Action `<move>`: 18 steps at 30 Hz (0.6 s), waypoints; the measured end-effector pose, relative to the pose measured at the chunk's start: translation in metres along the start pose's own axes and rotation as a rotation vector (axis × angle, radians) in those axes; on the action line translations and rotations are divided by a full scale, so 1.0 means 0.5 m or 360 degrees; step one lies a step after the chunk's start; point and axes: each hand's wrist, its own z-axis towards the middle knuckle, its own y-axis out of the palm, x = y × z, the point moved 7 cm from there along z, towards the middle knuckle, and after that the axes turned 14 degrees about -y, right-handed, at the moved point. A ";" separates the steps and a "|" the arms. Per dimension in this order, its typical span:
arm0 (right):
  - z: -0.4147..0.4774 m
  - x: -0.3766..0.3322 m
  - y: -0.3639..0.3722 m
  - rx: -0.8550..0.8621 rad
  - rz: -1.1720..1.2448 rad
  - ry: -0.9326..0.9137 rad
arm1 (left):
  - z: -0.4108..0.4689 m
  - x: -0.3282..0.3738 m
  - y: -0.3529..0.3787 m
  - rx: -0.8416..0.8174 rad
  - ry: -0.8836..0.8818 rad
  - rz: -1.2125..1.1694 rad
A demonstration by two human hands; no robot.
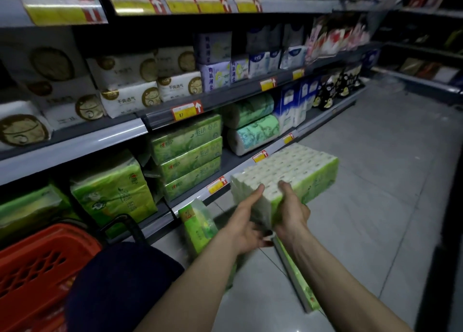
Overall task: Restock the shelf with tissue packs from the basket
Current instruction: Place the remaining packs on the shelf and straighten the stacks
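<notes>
A large tissue pack (288,171) is held in the air in front of the bottom shelf (226,158), tilted so that its far end is raised and its white top of many small folded ends faces up. It is gripped at its near end only. The left hand (246,221) is laid against the near face, with the thumb stretched up along that face to the top edge; its fingers are curled under the lower corner, where they are blurred. The right hand (292,211) is set on the green right side of the pack, thumb on the top edge near the left thumb, its fingers wrapped round the side and mostly hidden. So the pack's near end is clamped between the two hands — thumbs above, fingers below and beside.

On the shelf just left of the held pack a stack of green packs (188,156) is seen, with green-printed rolls (253,131) beside it and a red and yellow price tag (217,184) on the rail. On the floor (375,181) a smaller green pack (198,221) stands near the shelf foot, and a long green pack (298,276) lies under the right forearm. The red basket (37,269) is seen at the lower left — well apart from the hands.
</notes>
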 end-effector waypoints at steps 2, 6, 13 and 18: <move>-0.029 -0.008 0.028 -0.0068 0.0133 0.0039 | -0.021 0.031 0.017 -0.0073 0.0222 -0.0204; -0.080 -0.008 0.085 -0.0296 0.0228 0.0067 | -0.057 0.067 -0.011 0.0068 0.0500 -0.0390; -0.104 -0.022 0.150 -0.0860 0.0155 0.0290 | -0.121 0.113 -0.114 0.0419 0.0764 -0.0478; -0.082 -0.028 0.179 -0.1062 -0.0394 0.0418 | -0.137 0.117 -0.175 0.0533 0.0800 -0.0579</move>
